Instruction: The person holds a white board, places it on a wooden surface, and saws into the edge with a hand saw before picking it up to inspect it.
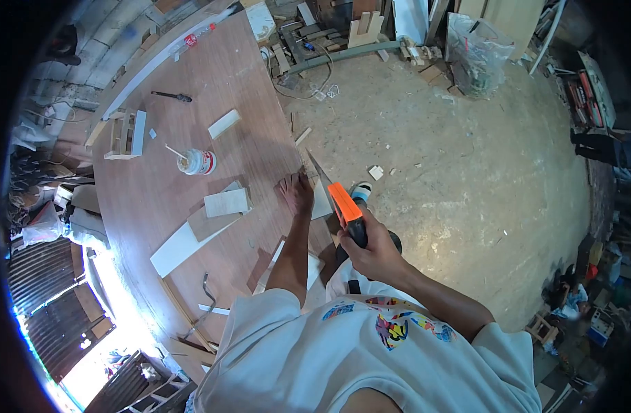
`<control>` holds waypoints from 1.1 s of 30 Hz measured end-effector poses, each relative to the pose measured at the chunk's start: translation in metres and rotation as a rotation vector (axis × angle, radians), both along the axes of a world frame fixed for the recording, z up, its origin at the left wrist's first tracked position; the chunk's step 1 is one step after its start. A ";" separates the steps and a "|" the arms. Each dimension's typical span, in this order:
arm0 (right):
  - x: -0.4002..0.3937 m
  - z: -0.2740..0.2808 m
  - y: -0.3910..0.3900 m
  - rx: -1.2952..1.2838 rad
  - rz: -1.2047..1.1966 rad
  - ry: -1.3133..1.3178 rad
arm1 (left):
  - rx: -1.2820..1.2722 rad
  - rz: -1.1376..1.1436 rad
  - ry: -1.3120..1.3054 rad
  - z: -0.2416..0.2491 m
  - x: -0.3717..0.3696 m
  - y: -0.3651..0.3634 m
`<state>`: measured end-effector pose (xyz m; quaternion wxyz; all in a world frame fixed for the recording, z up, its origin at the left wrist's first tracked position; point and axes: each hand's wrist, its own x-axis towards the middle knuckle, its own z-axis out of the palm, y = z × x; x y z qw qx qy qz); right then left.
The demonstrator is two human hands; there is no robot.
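Observation:
In my right hand [376,246] is a handsaw [344,201] with an orange and black handle, my fingers wrapped round its grip. Its narrow blade points up and away, beside the table edge. My left hand [297,193] lies palm down near that edge of the brown wooden table [250,155], fingers stretched out. Just right of the left hand, a pale flat board [321,201] reaches past the table edge, close to the saw. Left of the hand, a small white block [227,203] and a longer white board [177,249] lie on the tabletop.
A tub with a stick [197,162], a small wooden frame [128,135], a dark brush [172,96] and a white offcut [224,124] are on the table. Scraps [376,172] dot the concrete floor. A plastic bag [477,58] stands at the back right.

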<state>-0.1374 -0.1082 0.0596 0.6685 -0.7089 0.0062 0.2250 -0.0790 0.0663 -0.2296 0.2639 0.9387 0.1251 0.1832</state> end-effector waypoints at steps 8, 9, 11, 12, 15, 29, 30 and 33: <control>0.002 0.029 0.007 -0.032 0.044 0.188 | 0.083 0.017 -0.037 0.001 0.000 -0.001; -0.001 0.029 0.008 -0.032 0.045 0.187 | 0.083 0.018 -0.038 -0.001 0.000 -0.001; -0.004 0.028 0.010 0.004 0.009 0.128 | 0.036 -0.007 -0.073 -0.004 0.000 0.001; -0.004 0.029 0.010 0.004 0.011 0.125 | 0.037 -0.005 -0.075 -0.007 0.002 0.001; -0.007 0.031 0.008 -0.023 0.037 0.090 | 0.001 -0.011 -0.087 -0.010 0.001 0.002; -0.007 0.024 0.014 0.001 0.041 0.118 | -0.019 -0.056 -0.101 -0.014 0.002 0.004; -0.005 0.025 0.015 0.001 0.039 0.118 | -0.019 -0.058 -0.101 -0.007 0.002 0.003; 0.003 0.025 0.020 -0.007 0.028 0.127 | -0.048 -0.037 -0.074 0.003 0.002 -0.001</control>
